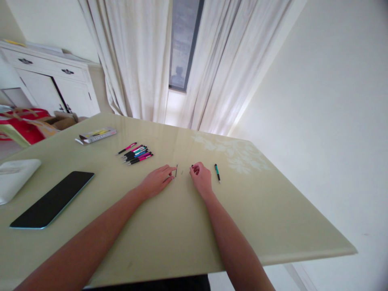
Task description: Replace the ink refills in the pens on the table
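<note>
My left hand (pixel 157 180) rests on the pale green table (pixel 169 226), its fingertips pinching a thin dark stick-like piece (pixel 176 170) that stands upright. My right hand (pixel 200 176) lies just to the right, fingers curled round a small dark part I cannot make out. A tiny pale piece (pixel 182 172) lies on the table between the hands. A teal and black pen (pixel 217 172) lies just right of my right hand. Several pens (pixel 137 154), pink, teal and black, lie in a bunch farther back left.
A flat pen box (pixel 96 135) lies at the back left. A dark tablet (pixel 53 199) and a white object (pixel 13 178) sit near the left edge. Beyond the table are red bags (pixel 22 125), a white cabinet (pixel 51 81) and white curtains (pixel 145 60).
</note>
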Tool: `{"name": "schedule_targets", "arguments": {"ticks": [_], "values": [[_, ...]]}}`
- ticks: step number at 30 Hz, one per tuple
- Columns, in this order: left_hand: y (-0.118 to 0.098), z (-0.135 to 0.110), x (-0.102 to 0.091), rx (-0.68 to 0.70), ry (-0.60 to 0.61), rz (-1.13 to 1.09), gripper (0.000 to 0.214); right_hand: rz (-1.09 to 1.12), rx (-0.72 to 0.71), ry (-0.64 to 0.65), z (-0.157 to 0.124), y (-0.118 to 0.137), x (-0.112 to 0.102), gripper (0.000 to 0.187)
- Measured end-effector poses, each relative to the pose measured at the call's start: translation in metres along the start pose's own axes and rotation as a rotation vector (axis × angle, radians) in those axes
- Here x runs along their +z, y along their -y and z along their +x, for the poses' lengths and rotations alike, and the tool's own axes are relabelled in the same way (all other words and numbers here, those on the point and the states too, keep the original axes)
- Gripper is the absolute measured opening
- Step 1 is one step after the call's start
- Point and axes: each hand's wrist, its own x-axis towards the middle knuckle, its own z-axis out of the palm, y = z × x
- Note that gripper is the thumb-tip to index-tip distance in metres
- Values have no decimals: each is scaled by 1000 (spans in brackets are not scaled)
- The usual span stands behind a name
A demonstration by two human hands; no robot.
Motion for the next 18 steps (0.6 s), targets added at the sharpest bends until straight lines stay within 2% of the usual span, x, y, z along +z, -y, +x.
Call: {"name": "schedule_targets", "arguments": {"ticks": [4, 7, 11, 15, 18], "values": [[0, 0, 0, 0, 9, 21, 39, -254, -54, 22, 1, -4, 6, 4], [0, 1, -1, 5, 17, 23, 38, -326, -62, 12, 1, -5, 7, 4], [0, 1, -1, 6, 12, 22, 37, -252, -22, -105, 5, -5, -4, 13], [2, 1, 0, 2, -2, 23, 29, -118, 113, -258, 10, -9, -23, 20], [4, 2, 1, -8, 12, 28, 26, -47, 173, -325, 12, -12, -34, 23]]}}
